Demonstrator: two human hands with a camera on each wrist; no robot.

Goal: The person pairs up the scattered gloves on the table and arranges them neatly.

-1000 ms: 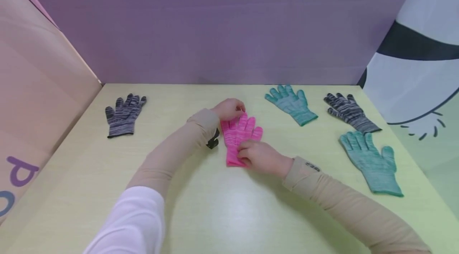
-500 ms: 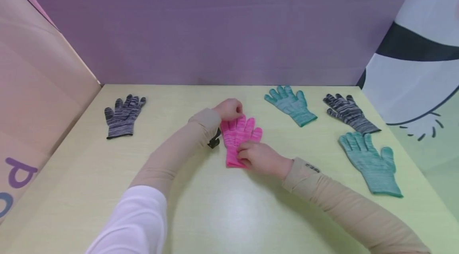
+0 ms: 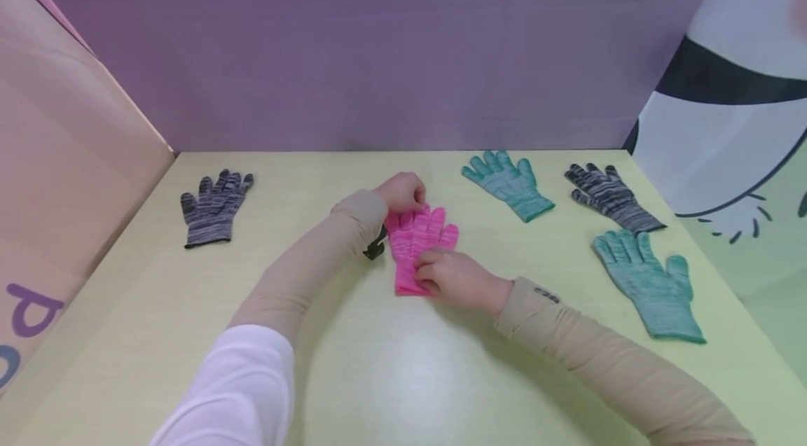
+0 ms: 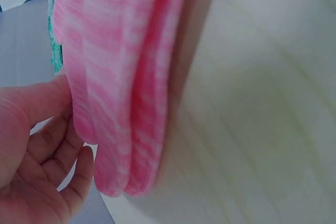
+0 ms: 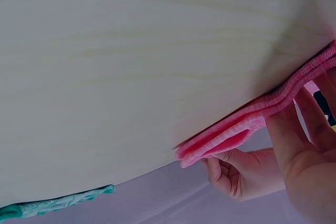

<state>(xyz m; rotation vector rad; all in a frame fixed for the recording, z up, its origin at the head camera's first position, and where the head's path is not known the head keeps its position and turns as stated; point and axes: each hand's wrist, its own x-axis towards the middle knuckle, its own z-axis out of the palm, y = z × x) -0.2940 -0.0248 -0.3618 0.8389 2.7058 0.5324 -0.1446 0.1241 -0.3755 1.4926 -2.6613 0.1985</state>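
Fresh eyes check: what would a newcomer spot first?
The bright pink glove in the head view's middle, held by the left hand at its far end and the right hand at its near end. Next, two teal gloves to the right, then dark striped gloves at either side.

On the pale pink wall [image 3: 69, 117] beyond the left edge of the table [image 3: 403, 369], a purple letter [image 3: 35, 297] stands tilted; it reads most like a lowercase "d". Just below it, toward the table's near left corner, is part of a blue rounded letter [image 3: 15, 360], perhaps an "o"; the picture's edge cuts it off, so which letter it is stays uncertain. The tan sleeve [image 3: 605, 348] on the person's right arm bears a small dark mark [image 3: 546, 294] near its cuff, too small to read.
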